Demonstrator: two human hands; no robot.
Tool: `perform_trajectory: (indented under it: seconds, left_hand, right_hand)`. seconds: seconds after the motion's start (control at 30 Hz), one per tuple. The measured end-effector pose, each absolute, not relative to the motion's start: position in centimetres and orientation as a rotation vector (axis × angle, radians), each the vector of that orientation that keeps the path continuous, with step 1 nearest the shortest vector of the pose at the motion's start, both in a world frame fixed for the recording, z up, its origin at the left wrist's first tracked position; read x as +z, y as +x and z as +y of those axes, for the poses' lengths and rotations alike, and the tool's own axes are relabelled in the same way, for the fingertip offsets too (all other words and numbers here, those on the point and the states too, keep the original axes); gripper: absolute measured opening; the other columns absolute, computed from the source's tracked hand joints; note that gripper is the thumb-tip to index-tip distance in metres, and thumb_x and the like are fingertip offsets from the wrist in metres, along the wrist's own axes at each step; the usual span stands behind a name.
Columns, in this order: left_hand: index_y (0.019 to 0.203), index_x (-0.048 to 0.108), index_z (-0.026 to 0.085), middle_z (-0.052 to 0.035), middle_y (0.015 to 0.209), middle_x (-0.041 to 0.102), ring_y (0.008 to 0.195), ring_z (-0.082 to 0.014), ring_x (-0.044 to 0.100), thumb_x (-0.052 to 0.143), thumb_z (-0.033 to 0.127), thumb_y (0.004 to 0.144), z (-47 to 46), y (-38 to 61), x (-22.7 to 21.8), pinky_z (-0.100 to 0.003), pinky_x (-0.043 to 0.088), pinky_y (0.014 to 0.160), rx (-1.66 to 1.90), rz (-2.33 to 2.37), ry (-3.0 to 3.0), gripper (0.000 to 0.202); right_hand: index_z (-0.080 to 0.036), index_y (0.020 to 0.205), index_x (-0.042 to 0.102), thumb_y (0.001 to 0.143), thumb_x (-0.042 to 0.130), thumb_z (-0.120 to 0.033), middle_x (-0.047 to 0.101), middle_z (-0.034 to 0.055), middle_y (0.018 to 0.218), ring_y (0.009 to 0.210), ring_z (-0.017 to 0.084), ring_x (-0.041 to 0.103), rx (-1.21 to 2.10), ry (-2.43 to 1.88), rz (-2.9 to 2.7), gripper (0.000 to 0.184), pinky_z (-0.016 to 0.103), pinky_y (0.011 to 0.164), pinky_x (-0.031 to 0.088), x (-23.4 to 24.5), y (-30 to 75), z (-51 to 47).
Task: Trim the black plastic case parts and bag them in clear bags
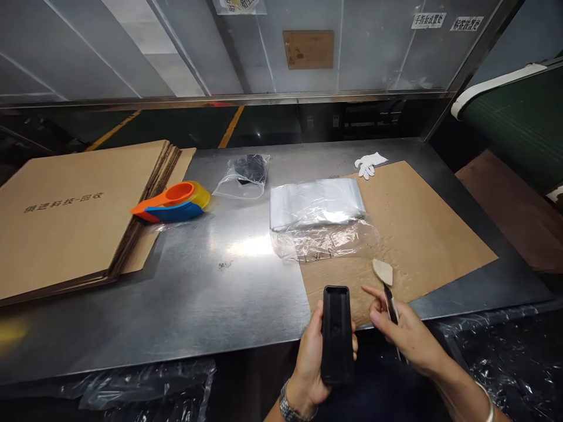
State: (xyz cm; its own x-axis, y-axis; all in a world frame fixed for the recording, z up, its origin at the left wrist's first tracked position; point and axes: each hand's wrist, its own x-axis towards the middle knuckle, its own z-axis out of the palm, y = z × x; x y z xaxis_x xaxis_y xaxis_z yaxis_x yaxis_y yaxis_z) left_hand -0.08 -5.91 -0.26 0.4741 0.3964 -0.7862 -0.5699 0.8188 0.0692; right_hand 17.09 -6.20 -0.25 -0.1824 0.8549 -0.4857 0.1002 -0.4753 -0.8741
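Far left: card stack (79, 228) on the metal bench (246, 310), printed in dark Chinese characters; "科技-回收" legible, the first characters doubtful. Against its right edge, an orange, blue and yellow plastic piece (176, 205); no lettering made out. Right of that, a clear bag (240, 186) with a black item inside. Above, on the pale panel (373, 53), a sign (240, 5) cut off by the top edge, unreadable.

Centre: stack of clear sleeves (316, 202), partly over the card sheet (431, 228); dark marks under the film, not readable. On the panel behind, a brown plate (308, 49), its print too small.

Near edge: left hand (310, 357), watch at wrist, fingers curled round a black case (336, 334), hollow side up; no brand seen on it. Beyond, a white glove (369, 164) at the sheet's far corner. Nearer, a pale wedge (383, 272) at the upper end of a dark tool (391, 305); whether joined, cannot tell. Right hand (409, 334) grips the tool, index finger extended toward the case. Upper right: label (428, 20), apparently "手指套放置处"; next label (467, 23) ends "放置处". Far right, green belt (519, 111).
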Motion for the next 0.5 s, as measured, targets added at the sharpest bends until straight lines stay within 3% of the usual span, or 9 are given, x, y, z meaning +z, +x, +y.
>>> perform_trajectory:
  seconds: [0.13,0.23,0.3,0.5]
  left_hand:
    - [0.071,0.063,0.003,-0.0063,0.059,0.057,0.044,-0.0112,0.055,0.035,0.056,0.084,-6.1,0.1,-0.2,-0.019,0.046,0.041,0.523,0.876,-0.150,0.061]
    - [0.074,0.063,0.004,-0.0075,0.065,0.060,0.045,-0.0122,0.057,0.036,0.057,0.083,-6.3,0.1,-0.2,-0.019,0.046,0.039,0.495,0.817,-0.144,0.060]
    - [0.078,0.064,0.005,-0.0091,0.069,0.062,0.047,-0.0137,0.059,0.036,0.054,0.084,-6.3,-0.1,-0.4,-0.020,0.047,0.040,0.491,0.766,-0.154,0.057]
    - [0.093,0.062,0.000,-0.0176,0.076,0.066,0.057,-0.0201,0.064,0.030,0.047,0.087,-6.1,-1.0,-0.8,-0.023,0.050,0.045,0.536,0.680,-0.164,0.057]
  right_hand:
    - [-0.011,0.123,0.048,0.082,0.054,-0.053,0.046,-0.0004,0.070,0.069,0.017,0.048,1.701,-1.468,-1.327,0.060,0.029,0.070,0.042,-0.7,16.7,-3.6]
    - [-0.011,0.099,0.061,0.083,0.054,-0.051,0.053,0.0018,0.071,0.067,0.016,0.048,1.875,-1.292,-1.353,0.043,0.026,0.063,0.040,-0.8,16.3,-2.9]
    - [-0.011,0.088,0.062,0.084,0.054,-0.049,0.054,0.0017,0.070,0.062,0.013,0.047,1.911,-1.253,-1.303,0.039,0.023,0.057,0.038,-0.9,16.2,-3.0]
    - [-0.012,0.087,0.058,0.082,0.058,-0.046,0.053,-0.0004,0.065,0.053,0.009,0.045,1.882,-1.345,-1.034,0.034,0.018,0.045,0.033,-1.4,16.3,-4.4]
